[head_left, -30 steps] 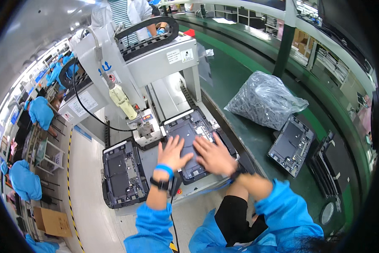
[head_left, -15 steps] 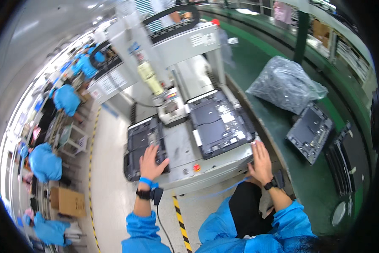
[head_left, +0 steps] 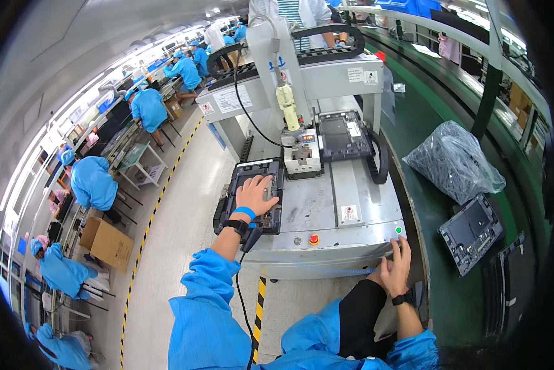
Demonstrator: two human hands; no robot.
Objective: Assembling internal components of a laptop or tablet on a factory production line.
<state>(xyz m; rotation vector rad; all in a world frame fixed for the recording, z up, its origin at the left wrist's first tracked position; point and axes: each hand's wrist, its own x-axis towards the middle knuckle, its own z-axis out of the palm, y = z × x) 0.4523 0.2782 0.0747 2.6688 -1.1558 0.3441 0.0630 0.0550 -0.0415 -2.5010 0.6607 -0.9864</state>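
Note:
My left hand (head_left: 256, 196) lies with fingers spread over a dark laptop base (head_left: 271, 176) in the left fixture (head_left: 226, 213). Whether the palm presses on it I cannot tell. At the machine's front right corner is my right hand (head_left: 398, 270), its fingers apart and slightly bent, just below a green lit button (head_left: 398, 230). I see nothing in it. A second laptop base (head_left: 342, 137) sits in the right fixture at the back, beneath the machine's crossbeam. Beside it stands a yellowish screwdriver head (head_left: 287, 106) over a metal feeder block (head_left: 302, 154).
A red button (head_left: 314, 239) is on the machine's front edge. To the right, a green conveyor (head_left: 406, 139) carries a clear plastic bag (head_left: 454, 159), a loose laptop base (head_left: 471, 234) and stacked dark panels (head_left: 505, 287). People in blue work along the left benches; a carton (head_left: 106, 242) stands there.
The right fixture has slid back under the crossbeam with its laptop base. My left hand has shifted further onto the left base. My right hand has drawn back a little; the view has turned.

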